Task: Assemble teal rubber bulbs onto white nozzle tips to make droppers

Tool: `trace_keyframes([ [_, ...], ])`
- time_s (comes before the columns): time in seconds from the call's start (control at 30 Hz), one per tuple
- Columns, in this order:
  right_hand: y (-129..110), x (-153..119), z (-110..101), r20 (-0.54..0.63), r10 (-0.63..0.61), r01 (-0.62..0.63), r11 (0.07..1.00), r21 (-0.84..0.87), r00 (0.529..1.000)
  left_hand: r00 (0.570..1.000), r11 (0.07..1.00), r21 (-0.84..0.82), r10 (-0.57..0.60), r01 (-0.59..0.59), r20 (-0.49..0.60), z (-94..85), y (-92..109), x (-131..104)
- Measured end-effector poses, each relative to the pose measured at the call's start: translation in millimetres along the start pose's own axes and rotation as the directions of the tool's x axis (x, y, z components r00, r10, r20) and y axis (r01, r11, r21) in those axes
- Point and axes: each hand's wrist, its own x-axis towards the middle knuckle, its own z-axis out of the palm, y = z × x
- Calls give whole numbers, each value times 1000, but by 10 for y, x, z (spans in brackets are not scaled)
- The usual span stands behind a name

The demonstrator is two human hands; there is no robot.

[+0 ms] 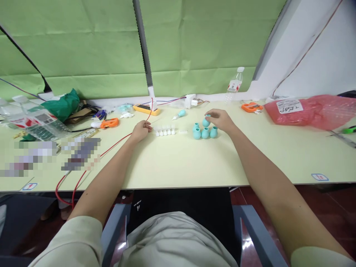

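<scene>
Bulbs (205, 132), small teal rubber ones, are standing in a tight cluster on the counter (183, 163), just right of centre. The right hand (221, 119) is reaching in from four o'clock and pinching one bulb (206, 121) at the back of the cluster between thumb and fingertips, holding it just above the others. The left hand (141, 130) is resting curled on the counter at about nine o'clock from the bulbs; whether it is gripping anything I cannot tell. Between the hands a row of white tips (165, 131) is lying, and one finished-looking aspirator (179, 114) is sitting at eleven o'clock. A red wire (111, 146) is running past the left hand.

To do this well, I would judge that the pinch should be staying light and high on the bulb, so the soft body is not squashing and the neighbours are not toppling as it is coming clear.

Writing: the white label (289, 106) on the pink bag (317, 110) at two o'clock is showing handwriting too loose to read surely. The bottle (235, 83) label is too small to read.
</scene>
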Motion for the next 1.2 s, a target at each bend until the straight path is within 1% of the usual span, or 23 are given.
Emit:
trace_keyframes([
  [0.13, 10, -13, 93, 88, -24, 40, 983, -181, 996, 1000, 1000, -21, 3, -3, 3, -5, -39, 26],
  [0.27, 16, -20, 110, 116, -10, 39, 968, -249, 993, 1000, 1000, -18, 0, 0, 1, -5, -55, 35],
  [0.53, 15, -30, 88, 131, 30, 10, 956, -293, 991, 1000, 1000, 0, 3, -3, 15, -4, -36, 15],
  [0.67, 27, -35, 97, 177, 48, 13, 946, -325, 983, 1000, 1000, 0, 11, -11, 16, 4, -1, -11],
  [0.77, 14, -46, 107, 204, 72, -4, 949, -316, 976, 1000, 1000, 3, 23, -23, 17, 5, 17, -31],
  [0.93, -40, -66, 119, 209, 101, -39, 958, -285, 973, 999, 998, 31, 49, -49, 2, 5, 40, -57],
  [1.2, -29, -54, 141, 216, 71, -12, 965, -264, 974, 1000, 999, 17, 29, -29, 3, 13, 48, -59],
])
